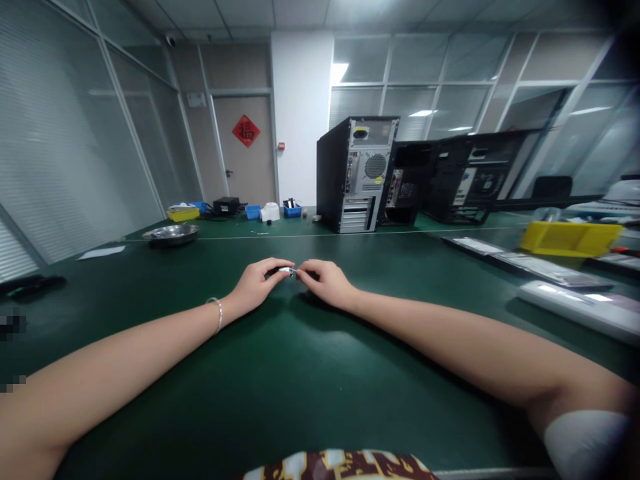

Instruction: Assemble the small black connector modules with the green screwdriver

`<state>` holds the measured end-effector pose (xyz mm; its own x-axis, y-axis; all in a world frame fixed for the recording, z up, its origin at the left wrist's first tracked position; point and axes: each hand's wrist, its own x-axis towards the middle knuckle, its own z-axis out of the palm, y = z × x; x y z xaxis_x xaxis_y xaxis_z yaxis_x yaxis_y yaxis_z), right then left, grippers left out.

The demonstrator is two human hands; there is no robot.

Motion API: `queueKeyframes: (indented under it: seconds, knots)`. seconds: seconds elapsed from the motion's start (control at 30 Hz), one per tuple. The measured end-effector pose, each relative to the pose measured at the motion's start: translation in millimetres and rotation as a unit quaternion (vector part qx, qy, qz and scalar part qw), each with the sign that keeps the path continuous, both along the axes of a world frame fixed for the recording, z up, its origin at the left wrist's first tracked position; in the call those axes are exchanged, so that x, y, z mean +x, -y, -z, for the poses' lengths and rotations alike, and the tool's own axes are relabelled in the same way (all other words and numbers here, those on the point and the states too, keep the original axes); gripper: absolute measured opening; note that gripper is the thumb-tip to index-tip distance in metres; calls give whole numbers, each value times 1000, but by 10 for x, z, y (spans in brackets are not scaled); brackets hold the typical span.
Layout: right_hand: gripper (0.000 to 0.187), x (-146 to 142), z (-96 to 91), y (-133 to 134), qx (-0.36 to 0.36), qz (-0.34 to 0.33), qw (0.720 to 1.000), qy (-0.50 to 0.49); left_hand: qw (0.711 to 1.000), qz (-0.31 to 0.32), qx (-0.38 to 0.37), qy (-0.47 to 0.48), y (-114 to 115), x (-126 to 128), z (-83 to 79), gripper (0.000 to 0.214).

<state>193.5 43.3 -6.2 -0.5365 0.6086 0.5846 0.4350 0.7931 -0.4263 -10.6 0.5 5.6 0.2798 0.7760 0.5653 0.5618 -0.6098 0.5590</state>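
Observation:
Both hands meet over the middle of the green tabletop. My left hand, with a bracelet at its wrist, pinches a small white piece with a dark end between thumb and fingers. From the other side, my right hand has thumb and forefinger closed at a thin, light-coloured tip that points toward the white piece. Whether that tip is a separate part or belongs to the white piece is too small to tell.
Computer towers stand at the back right. A yellow bin and flat, light-topped devices lie to the right. A metal bowl sits back left, with small blue trays and a yellow box along the far side.

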Motion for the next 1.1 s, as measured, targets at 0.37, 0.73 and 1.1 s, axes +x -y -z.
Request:
queueKeyframes:
  seconds: [0.37, 0.73, 1.1]
  knots:
    - [25, 8, 11, -16, -27, -36, 999, -23, 992, 19, -89, 85, -42, -12, 24, 28]
    - [27, 0, -6, -2, -37, -43, 997, -45, 969, 24, -125, 213, -75, 13, 59, 36]
    - [23, -22, -2, -14, -43, -73, 994, -75, 932, 119, -211, 271, -101, 34, 114, 34]
